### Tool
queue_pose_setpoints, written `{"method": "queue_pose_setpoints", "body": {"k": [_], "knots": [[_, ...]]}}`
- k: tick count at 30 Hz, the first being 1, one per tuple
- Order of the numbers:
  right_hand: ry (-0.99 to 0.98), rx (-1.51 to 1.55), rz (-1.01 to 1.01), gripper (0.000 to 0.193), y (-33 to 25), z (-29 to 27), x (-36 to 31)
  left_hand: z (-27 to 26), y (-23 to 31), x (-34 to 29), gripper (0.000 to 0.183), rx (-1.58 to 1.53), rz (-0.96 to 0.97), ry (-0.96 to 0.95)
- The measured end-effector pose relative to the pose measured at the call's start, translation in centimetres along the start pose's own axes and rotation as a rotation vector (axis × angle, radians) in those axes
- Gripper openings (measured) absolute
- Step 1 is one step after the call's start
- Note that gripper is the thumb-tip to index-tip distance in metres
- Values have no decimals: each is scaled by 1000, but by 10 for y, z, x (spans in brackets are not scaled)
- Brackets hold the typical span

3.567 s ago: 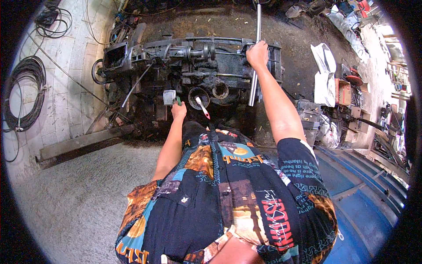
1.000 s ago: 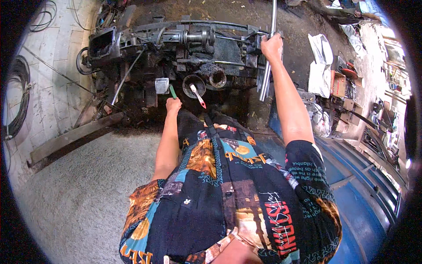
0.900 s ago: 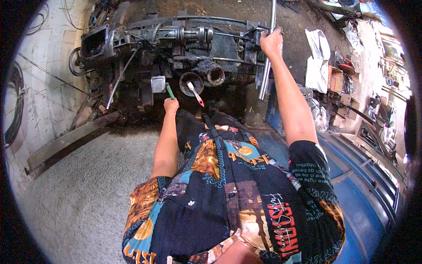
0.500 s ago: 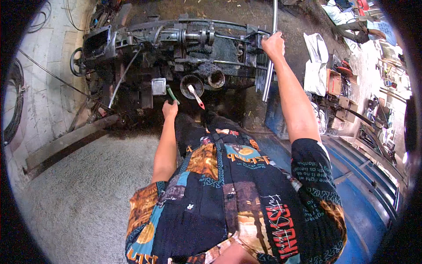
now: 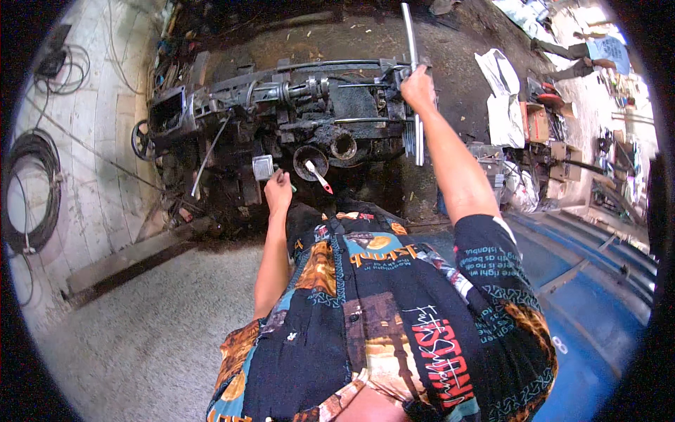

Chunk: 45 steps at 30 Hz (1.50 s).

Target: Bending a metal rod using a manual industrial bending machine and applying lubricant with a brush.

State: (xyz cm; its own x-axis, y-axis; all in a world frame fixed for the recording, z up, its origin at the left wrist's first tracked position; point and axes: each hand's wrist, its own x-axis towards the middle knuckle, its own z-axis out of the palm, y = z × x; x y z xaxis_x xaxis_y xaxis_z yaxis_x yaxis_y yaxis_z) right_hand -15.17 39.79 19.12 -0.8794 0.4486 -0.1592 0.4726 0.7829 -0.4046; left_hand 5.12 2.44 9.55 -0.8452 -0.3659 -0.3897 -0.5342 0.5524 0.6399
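My right hand is closed around a long, shiny metal rod, which stands upright in the picture at the right end of a dark, greasy lathe-like machine. Low in front of the machine, my left hand has its fingers wrapped round a slim green-handled tool; its working end is hidden or too small to make out. Just beyond those fingers is a square, pale metal container. A paintbrush with a white and red handle rests in a round, dirty bowl beside them.
A second round pot sits by the bowl. A handwheel is at the machine's left end. Coiled cable hangs at the left. White sacking and cardboard boxes lie at the right, where another person stands farther off.
The view has shifted, so the machine sits lower and farther right. My left hand has come closer to the square container, covering more of the green tool. My right hand keeps hold of the rod.
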Motion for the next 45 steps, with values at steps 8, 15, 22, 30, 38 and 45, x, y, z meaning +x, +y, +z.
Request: {"method": "queue_pose_setpoints", "body": {"k": [8, 15, 22, 30, 38, 45], "knots": [[-40, 162, 206, 31, -4, 1, -99, 45, 256, 91, 27, 14, 955, -64], [42, 244, 284, 37, -4, -5, -108, 112, 405, 153, 53, 647, 1502, -218], [90, 213, 407, 39, -4, 7, -101, 180, 455, 189, 50, 1314, 1669, -316], [65, 42, 422, 28, 4, -6, -91, 209, 477, 221, 17, 1054, 1820, -380], [139, 15, 603, 31, -4, 8, -120, 212, 472, 228, 38, 1055, 1880, -368], [68, -3, 701, 28, 9, -4, -136, 219, 472, 219, 63, 923, 1931, -346]]}}
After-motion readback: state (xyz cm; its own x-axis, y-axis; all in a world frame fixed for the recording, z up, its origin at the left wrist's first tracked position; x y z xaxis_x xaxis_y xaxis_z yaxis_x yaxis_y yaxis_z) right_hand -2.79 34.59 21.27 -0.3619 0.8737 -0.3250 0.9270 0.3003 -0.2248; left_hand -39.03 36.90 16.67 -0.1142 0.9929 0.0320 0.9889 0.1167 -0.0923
